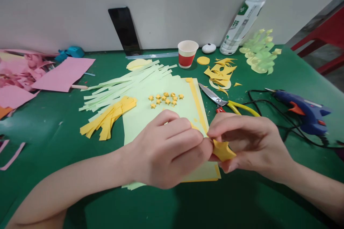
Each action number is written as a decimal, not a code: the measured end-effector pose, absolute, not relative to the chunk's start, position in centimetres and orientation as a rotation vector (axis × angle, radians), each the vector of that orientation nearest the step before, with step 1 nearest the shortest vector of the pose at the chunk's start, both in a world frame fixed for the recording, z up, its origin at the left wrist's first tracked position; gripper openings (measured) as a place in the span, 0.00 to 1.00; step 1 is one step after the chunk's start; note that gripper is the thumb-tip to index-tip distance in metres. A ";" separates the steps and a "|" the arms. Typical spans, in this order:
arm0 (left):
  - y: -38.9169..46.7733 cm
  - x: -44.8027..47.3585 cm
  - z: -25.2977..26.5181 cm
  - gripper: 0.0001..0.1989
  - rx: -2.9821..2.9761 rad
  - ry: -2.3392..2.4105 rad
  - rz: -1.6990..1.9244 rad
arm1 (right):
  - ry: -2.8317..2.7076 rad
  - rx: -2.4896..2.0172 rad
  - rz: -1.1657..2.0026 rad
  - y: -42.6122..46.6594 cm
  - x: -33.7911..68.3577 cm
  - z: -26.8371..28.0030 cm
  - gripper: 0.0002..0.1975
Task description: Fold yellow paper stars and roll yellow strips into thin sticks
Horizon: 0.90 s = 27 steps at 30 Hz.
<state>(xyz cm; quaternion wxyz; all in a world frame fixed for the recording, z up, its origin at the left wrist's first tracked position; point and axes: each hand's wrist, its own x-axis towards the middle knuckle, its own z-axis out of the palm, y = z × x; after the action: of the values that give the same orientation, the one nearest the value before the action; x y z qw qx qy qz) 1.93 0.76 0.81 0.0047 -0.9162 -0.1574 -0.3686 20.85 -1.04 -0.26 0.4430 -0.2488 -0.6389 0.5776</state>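
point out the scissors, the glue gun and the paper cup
scissors point(215, 97), head view, on the blades near the pivot
glue gun point(306, 109), head view, on the blue body
paper cup point(187, 54), head view, on its side wall

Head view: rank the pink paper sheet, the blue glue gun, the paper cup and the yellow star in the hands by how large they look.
1. pink paper sheet
2. blue glue gun
3. and 4. paper cup and yellow star, pinched between left hand and right hand: they look alike, and the star's nearness inflates it, so unranked.
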 end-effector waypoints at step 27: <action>0.9 1.9 0.9 0.12 -2.954 -0.418 -1.159 | -1.269 -0.396 1.912 -0.9 20.8 -1.1 0.10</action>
<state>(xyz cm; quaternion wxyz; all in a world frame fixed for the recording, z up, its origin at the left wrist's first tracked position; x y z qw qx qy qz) 1.87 0.92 0.94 -0.0296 -0.9225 -0.1305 -0.3620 20.84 -0.95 -1.06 0.3954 -0.1561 -0.5006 0.7541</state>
